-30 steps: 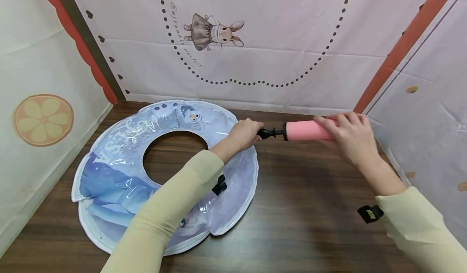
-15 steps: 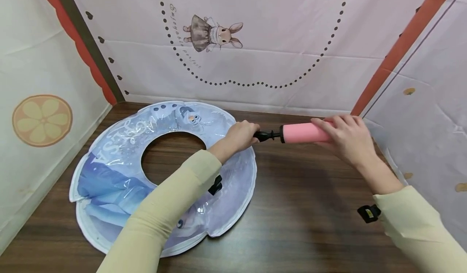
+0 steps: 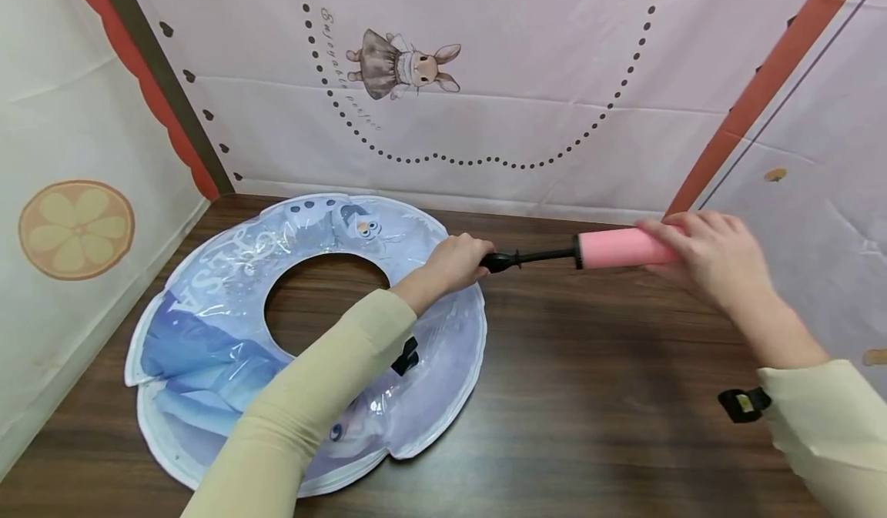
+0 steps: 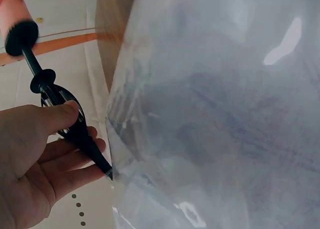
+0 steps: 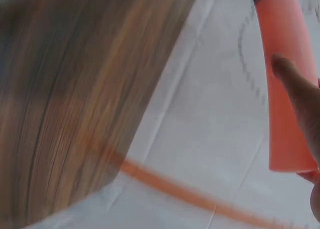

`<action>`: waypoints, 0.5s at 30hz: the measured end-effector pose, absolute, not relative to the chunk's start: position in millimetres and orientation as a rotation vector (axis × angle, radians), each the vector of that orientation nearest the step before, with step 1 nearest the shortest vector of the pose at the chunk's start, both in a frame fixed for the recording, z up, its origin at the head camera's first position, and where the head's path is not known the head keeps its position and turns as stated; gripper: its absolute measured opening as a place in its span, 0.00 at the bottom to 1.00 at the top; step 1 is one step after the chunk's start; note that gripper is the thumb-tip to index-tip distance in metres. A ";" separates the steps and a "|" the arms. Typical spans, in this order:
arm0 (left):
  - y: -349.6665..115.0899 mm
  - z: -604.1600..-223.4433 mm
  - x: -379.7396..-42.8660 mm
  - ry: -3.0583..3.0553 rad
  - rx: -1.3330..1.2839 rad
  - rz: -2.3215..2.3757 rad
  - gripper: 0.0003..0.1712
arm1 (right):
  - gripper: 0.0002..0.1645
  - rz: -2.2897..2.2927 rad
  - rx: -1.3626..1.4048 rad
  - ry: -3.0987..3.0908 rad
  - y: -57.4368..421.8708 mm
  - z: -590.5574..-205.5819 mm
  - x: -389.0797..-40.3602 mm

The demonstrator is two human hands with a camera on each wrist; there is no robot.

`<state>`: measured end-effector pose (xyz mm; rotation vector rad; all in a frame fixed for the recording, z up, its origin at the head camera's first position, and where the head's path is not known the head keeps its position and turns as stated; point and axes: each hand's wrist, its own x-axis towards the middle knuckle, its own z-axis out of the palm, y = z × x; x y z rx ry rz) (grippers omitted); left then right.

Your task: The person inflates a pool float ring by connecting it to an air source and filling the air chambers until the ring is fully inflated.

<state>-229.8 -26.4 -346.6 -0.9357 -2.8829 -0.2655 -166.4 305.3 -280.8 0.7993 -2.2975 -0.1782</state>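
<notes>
A pink hand pump is held level above the table, its black rod drawn out at the left end. My right hand grips the pink barrel. My left hand holds the black nozzle end between thumb and fingers. In the left wrist view the nozzle's tip meets the edge of a swim ring; whether it sits in a valve cannot be made out. The ring is pale blue and purple, printed with a snowman and lettering, and lies partly filled and wrinkled under my left forearm.
A dark wood table carries the ring. Printed cloth walls stand at the back, left and right. Black wrist straps hang by both sleeves.
My right hand has pulled the pink barrel to the right, so more of the black rod shows. The left hand keeps its hold at nearly the same spot.
</notes>
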 end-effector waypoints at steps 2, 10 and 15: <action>-28.3 -347.3 -228.5 -2.875 -0.950 -0.270 0.06 | 0.34 -0.180 0.828 -2.294 285.7 -284.9 -170.6; -31.0 -347.6 -226.5 -2.854 -0.933 -0.254 0.07 | 0.36 -0.191 0.848 -2.195 230.8 -298.9 -181.7; -28.8 -346.5 -227.6 -2.880 -0.940 -0.247 0.08 | 0.37 -0.172 0.846 -2.232 237.3 -302.6 -179.1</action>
